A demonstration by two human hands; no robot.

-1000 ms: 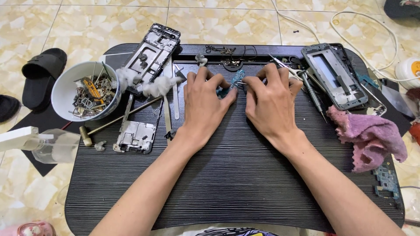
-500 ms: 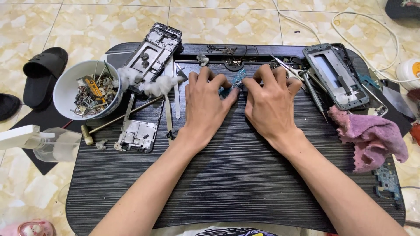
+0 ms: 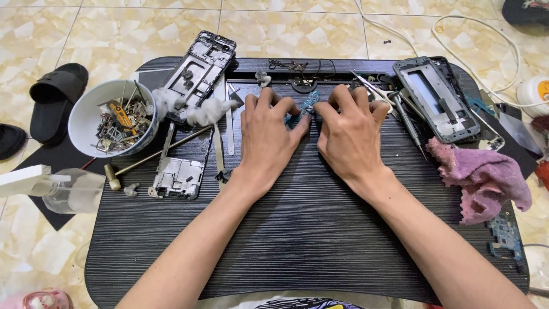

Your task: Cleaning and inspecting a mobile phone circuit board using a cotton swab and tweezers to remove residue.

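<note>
- The small teal-blue circuit board piece (image 3: 307, 106) lies near the far middle of the dark ribbed lap table (image 3: 297, 229), pinched between the fingertips of both hands.
- The left hand (image 3: 266, 140) rests palm down with fingers spread and curled; its thumb and forefinger close on the board's left end.
- The right hand (image 3: 350, 137) mirrors it, fingers arched, with thumb and forefinger tips on the board's right end.
- The board looks thin, light and stiff, probably brittle: it likely snaps or sheds tiny parts if bent, so the bare edges are the safest place to hold, not the populated faces.
- Its smooth surface and small size suggest it slips easily from the fingers; the table's ridged grain should give it some grip when pressed flat.
- To the left stands a white round ceramic bowl (image 3: 91, 114) full of small metal brackets and screws, hard and shiny.
- Beside it lies a black phone frame (image 3: 200, 71), rigid, with soft white cotton tufts (image 3: 209, 111) at its lower end.
- A silver metal shield plate (image 3: 177, 177) lies flat near the left forearm.
- At right lie a second grey phone frame (image 3: 437, 97), thin metal tweezers (image 3: 374, 88) and a crumpled pink terry cloth (image 3: 483, 180), soft and fuzzy.
</note>
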